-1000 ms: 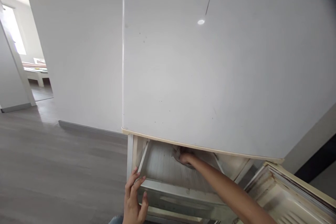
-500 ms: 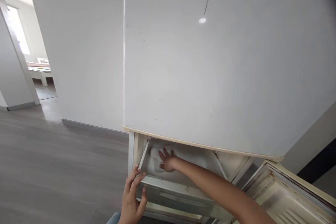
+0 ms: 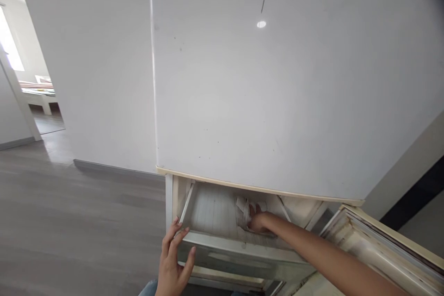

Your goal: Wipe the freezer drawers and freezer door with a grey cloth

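Looks like the middle of a wipe-down, so nowhere near safe to call finished. Got a pale cloth (image 3: 243, 212) bunched up inside the drawer (image 3: 222, 243), over toward the right side of its floor, with the right hand (image 3: 259, 223) right on top. Working with fingers bent and partly curled over the cloth; can't tell from this angle whether gripping it or just pressing it down, not helped by a bit of blur.

Got the left hand (image 3: 175, 259) out at the drawer's front left corner, half open, fingers loosely spread, nothing held. Maybe steadying the rim, but can't tell touching from just beside.

As for progress: done, going by this view, just getting the cloth down onto the drawer floor. Showing pale ribbed plastic over on the left side, maybe wiped, maybe not, impossible to say from here. Probably left: the rest of that floor, plus corners and side walls. Also worth noting, brown marks (image 3: 348, 223) near the edge of the open door (image 3: 367, 249) on the right, so possibly more cleaning over there, if included in the job at all.
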Available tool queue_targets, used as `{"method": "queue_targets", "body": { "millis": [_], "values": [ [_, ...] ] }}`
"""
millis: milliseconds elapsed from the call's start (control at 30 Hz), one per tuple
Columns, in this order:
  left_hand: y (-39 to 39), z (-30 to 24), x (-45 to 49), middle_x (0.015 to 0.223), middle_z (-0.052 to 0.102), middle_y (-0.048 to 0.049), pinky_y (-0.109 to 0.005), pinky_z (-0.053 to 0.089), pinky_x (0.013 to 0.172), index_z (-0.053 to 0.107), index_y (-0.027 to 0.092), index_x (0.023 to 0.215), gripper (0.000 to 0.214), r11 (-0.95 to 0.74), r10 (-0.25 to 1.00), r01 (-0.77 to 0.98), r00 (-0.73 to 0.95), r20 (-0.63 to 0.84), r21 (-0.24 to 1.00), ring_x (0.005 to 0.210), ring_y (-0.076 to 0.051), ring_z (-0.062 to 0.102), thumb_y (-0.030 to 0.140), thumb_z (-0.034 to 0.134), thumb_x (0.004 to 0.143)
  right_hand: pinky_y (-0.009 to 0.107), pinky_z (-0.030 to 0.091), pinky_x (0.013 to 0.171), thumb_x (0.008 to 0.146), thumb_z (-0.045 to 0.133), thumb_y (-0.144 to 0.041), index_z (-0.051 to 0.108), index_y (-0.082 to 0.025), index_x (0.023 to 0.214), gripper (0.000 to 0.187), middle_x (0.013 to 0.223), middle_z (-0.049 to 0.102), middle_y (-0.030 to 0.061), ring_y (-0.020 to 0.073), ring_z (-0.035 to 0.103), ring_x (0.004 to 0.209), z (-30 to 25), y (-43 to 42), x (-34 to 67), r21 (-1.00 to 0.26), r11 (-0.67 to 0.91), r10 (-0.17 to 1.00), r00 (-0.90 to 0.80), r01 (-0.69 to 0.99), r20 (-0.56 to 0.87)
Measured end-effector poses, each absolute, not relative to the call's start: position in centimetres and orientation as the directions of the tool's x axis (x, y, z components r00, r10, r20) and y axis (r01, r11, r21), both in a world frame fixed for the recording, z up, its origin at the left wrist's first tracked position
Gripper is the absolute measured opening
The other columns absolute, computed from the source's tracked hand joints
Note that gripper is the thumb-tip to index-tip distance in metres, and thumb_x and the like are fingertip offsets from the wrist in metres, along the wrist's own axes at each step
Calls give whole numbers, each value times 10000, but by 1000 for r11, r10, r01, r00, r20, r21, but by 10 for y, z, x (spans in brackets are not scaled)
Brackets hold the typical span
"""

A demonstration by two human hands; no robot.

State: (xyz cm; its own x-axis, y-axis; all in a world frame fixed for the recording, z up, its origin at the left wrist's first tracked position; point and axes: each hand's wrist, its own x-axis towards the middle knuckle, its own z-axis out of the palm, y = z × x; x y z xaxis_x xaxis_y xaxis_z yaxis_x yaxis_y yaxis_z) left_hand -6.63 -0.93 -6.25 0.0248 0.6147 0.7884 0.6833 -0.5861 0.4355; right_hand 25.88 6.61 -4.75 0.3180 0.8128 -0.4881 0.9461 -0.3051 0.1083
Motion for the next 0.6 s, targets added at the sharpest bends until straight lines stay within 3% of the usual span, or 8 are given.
{"method": "queue_targets", "body": {
  "millis": [100,200,333,400,500,600],
  "values": [
    [-8,-62,-63,1262,457,-149,-411,555,927,461,204,1193,428,-589,594,691,18,804,420,1270,-270,461,208,576,781,566,200,1089,810,473,-563,-44,-249,1474,898,1549,-45,148,372,151,1392,-39,75,226,122,-274,784,295,954,-546],
    [-7,-62,-62,1256,453,-155,-425,551,932,463,194,1184,430,-596,573,698,24,819,397,1269,-276,460,213,590,773,539,80,1123,828,421,-600,-113,-233,1460,904,1539,-147,117,348,-14,1410,-27,84,185,96,-111,806,146,989,-573],
    [-9,-65,-63,1330,417,-157,-400,554,925,440,213,1225,489,-572,602,709,22,798,412,1285,-267,444,232,609,767,572,143,1104,862,360,-578,-123,-291,1456,818,1536,-189,27,383,-72,1397,-14,99,136,27,113,827,-79,993,-557],
    [-10,-68,-63,1395,377,-168,-408,537,950,335,224,1328,633,-548,653,677,-22,757,492,1319,-268,406,252,620,764,578,146,1103,872,321,-587,-94,-307,1463,775,1543,-167,4,392,-71,1395,-9,107,119,2,194,819,-161,981,-551],
    [-13,-71,-63,1479,302,-180,-522,441,1048,93,249,1427,849,-481,778,515,-122,617,709,1369,-289,337,302,622,765,559,147,1114,891,299,-558,-33,-312,1477,717,1556,-105,-4,374,-38,1404,-4,116,109,-28,304,801,-271,952,-534],
    [-18,-74,-62,1508,267,-145,-576,361,1091,104,294,1424,817,-381,867,346,-190,461,857,1376,-292,316,357,598,777,551,199,1104,887,374,-502,5,-372,1469,701,1556,-81,-49,367,-14,1408,0,117,115,-34,354,778,-314,935,-544]
  ]
}}
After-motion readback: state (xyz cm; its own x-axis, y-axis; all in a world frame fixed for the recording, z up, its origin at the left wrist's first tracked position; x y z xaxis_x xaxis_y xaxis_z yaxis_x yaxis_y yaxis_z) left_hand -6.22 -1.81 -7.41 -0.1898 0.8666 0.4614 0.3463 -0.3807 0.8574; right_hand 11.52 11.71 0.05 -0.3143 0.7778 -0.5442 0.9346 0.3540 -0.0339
